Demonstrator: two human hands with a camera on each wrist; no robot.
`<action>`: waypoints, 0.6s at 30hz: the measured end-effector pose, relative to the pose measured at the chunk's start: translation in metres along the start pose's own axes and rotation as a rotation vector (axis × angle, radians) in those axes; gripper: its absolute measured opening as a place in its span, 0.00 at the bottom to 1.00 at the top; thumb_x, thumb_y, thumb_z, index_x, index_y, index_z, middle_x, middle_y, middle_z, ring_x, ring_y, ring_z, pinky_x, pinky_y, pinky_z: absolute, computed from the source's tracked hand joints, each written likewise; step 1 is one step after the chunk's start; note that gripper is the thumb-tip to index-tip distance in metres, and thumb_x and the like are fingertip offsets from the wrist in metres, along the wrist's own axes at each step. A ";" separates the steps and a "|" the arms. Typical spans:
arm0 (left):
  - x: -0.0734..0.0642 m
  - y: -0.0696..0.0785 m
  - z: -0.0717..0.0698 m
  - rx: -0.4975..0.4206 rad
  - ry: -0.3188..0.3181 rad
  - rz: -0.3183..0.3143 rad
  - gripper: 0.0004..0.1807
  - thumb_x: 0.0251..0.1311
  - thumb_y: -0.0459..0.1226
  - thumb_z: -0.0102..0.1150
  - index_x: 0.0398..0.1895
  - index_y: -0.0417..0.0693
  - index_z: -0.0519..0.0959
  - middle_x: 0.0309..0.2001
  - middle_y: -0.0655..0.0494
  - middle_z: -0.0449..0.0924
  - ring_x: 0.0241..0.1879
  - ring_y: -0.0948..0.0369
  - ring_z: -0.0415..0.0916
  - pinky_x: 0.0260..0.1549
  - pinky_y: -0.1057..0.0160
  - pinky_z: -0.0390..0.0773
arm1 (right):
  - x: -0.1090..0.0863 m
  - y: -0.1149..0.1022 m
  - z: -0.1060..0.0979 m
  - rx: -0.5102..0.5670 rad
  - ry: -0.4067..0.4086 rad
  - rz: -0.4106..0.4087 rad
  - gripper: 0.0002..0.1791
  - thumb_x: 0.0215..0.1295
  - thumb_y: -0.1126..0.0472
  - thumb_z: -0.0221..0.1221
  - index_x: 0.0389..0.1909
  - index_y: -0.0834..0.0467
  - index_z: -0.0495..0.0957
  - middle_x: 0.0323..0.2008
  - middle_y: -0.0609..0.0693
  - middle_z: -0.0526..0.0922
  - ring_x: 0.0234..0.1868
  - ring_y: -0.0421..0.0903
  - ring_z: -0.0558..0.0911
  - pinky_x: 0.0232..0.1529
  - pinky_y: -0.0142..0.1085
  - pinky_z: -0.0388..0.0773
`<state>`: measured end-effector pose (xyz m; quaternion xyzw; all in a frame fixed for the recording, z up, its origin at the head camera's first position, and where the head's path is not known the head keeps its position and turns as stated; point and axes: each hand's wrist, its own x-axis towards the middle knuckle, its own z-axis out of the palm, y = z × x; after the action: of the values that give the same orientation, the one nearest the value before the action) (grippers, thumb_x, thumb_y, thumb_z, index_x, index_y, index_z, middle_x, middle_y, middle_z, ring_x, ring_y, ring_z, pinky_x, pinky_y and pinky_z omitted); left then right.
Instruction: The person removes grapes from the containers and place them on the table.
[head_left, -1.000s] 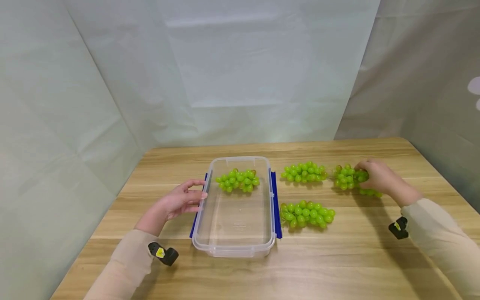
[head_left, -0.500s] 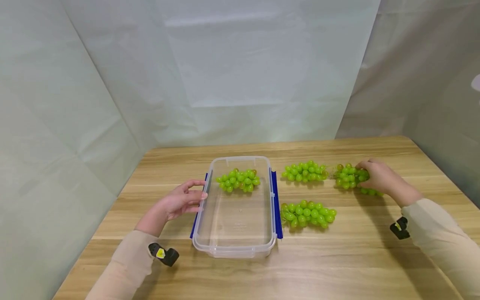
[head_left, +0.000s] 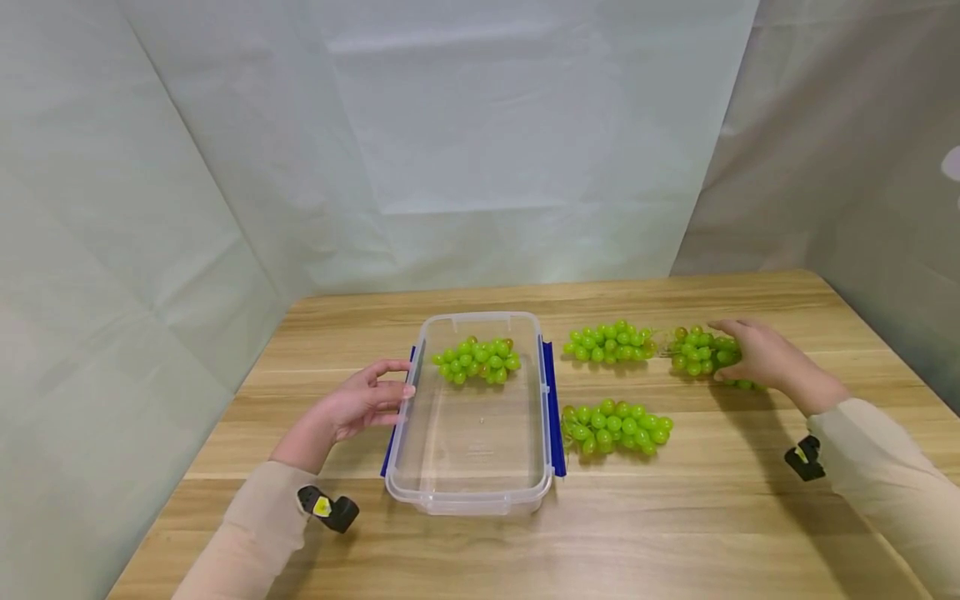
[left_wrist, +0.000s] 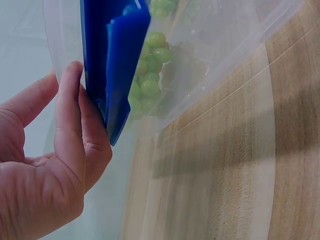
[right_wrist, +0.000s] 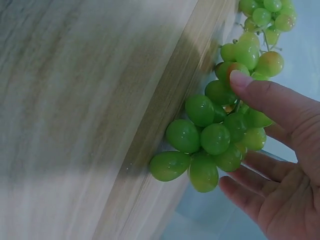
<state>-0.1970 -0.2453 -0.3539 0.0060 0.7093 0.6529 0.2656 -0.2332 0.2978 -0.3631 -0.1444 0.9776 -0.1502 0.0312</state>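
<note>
A clear plastic container (head_left: 480, 467) with blue side clips stands on the wooden table, one bunch of green grapes (head_left: 480, 360) lying inside near its far end. My left hand (head_left: 367, 400) touches the container's left rim and blue clip (left_wrist: 117, 65) with relaxed fingers. At the far right, my right hand (head_left: 765, 362) is spread around another bunch of grapes (right_wrist: 215, 135). Its thumb (right_wrist: 270, 92) overlaps the grapes in the right wrist view, and its other fingers extend behind them. Part of this bunch is hidden under the hand in the head view.
Two more bunches lie right of the container: one farther back (head_left: 609, 343), its stem end close to the bunch at my right hand, and one nearer (head_left: 617, 428) beside the right blue clip (head_left: 552, 408). Pale cloth walls (head_left: 480, 167) rise behind the table (head_left: 637, 533).
My right hand's thumb and forefinger have spread slightly wider around the far-right bunch, and the hand has shifted a little to the right. The left hand and the container stay put.
</note>
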 end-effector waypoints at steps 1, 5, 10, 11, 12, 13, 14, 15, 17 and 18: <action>0.000 0.000 0.000 0.001 0.001 0.000 0.35 0.62 0.33 0.57 0.68 0.40 0.50 0.41 0.52 0.76 0.40 0.62 0.80 0.35 0.68 0.84 | 0.000 -0.001 0.000 0.005 0.006 -0.005 0.45 0.47 0.63 0.71 0.64 0.73 0.59 0.58 0.81 0.61 0.56 0.77 0.64 0.55 0.69 0.63; 0.000 0.000 0.000 0.006 0.003 0.002 0.36 0.62 0.33 0.57 0.68 0.40 0.50 0.41 0.52 0.76 0.40 0.61 0.80 0.35 0.67 0.84 | 0.000 -0.002 -0.001 0.009 0.037 -0.028 0.47 0.47 0.62 0.72 0.65 0.72 0.59 0.58 0.80 0.61 0.56 0.77 0.63 0.55 0.69 0.63; 0.000 0.000 0.000 0.007 0.003 0.006 0.36 0.63 0.33 0.57 0.68 0.40 0.50 0.41 0.52 0.76 0.40 0.61 0.80 0.36 0.67 0.84 | 0.000 -0.006 -0.002 0.000 0.051 -0.004 0.49 0.47 0.59 0.72 0.66 0.71 0.58 0.59 0.79 0.61 0.57 0.76 0.62 0.55 0.69 0.62; 0.000 0.000 0.001 0.007 0.003 0.006 0.36 0.63 0.33 0.57 0.68 0.39 0.50 0.41 0.53 0.76 0.40 0.61 0.80 0.36 0.67 0.84 | -0.001 -0.007 -0.003 0.001 0.052 0.004 0.49 0.47 0.59 0.72 0.66 0.71 0.57 0.59 0.79 0.61 0.57 0.76 0.62 0.55 0.69 0.62; 0.000 0.000 0.001 0.005 0.003 0.006 0.35 0.63 0.33 0.57 0.68 0.39 0.50 0.41 0.53 0.76 0.41 0.61 0.80 0.36 0.67 0.84 | -0.001 -0.008 -0.003 0.001 0.054 0.012 0.49 0.47 0.59 0.72 0.67 0.70 0.57 0.59 0.79 0.60 0.57 0.76 0.62 0.55 0.69 0.62; 0.000 0.000 0.001 0.006 0.002 0.006 0.35 0.63 0.33 0.57 0.68 0.39 0.50 0.41 0.53 0.76 0.41 0.61 0.80 0.36 0.67 0.84 | -0.001 -0.009 -0.004 -0.001 0.059 0.016 0.49 0.47 0.58 0.72 0.66 0.71 0.57 0.59 0.79 0.60 0.57 0.76 0.62 0.55 0.69 0.62; 0.000 0.000 0.001 0.006 0.002 0.005 0.35 0.63 0.33 0.57 0.68 0.39 0.50 0.41 0.53 0.76 0.41 0.61 0.80 0.36 0.67 0.84 | -0.001 -0.010 -0.004 -0.002 0.064 0.018 0.49 0.47 0.58 0.73 0.66 0.70 0.57 0.59 0.79 0.60 0.57 0.76 0.62 0.55 0.69 0.62; 0.000 0.000 0.001 0.006 0.003 0.005 0.35 0.63 0.33 0.57 0.68 0.39 0.51 0.41 0.53 0.76 0.41 0.61 0.80 0.36 0.67 0.84 | -0.001 -0.011 -0.005 -0.003 0.071 0.017 0.49 0.47 0.58 0.73 0.66 0.71 0.57 0.59 0.79 0.60 0.57 0.76 0.62 0.55 0.69 0.62; 0.000 -0.001 0.001 0.011 0.006 0.003 0.35 0.63 0.33 0.57 0.68 0.39 0.51 0.41 0.52 0.76 0.42 0.61 0.80 0.36 0.67 0.84 | -0.002 -0.013 -0.006 0.000 0.079 0.017 0.49 0.47 0.58 0.72 0.66 0.71 0.57 0.59 0.79 0.61 0.57 0.76 0.62 0.55 0.69 0.62; 0.000 -0.001 0.001 0.014 0.006 0.003 0.35 0.63 0.33 0.57 0.68 0.39 0.51 0.42 0.52 0.75 0.42 0.61 0.79 0.37 0.67 0.84 | -0.002 -0.013 -0.007 -0.001 0.082 0.017 0.49 0.47 0.58 0.73 0.66 0.70 0.57 0.59 0.79 0.61 0.57 0.76 0.62 0.55 0.69 0.62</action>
<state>-0.1968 -0.2443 -0.3546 0.0070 0.7144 0.6485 0.2626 -0.2286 0.2882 -0.3525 -0.1297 0.9793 -0.1552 -0.0077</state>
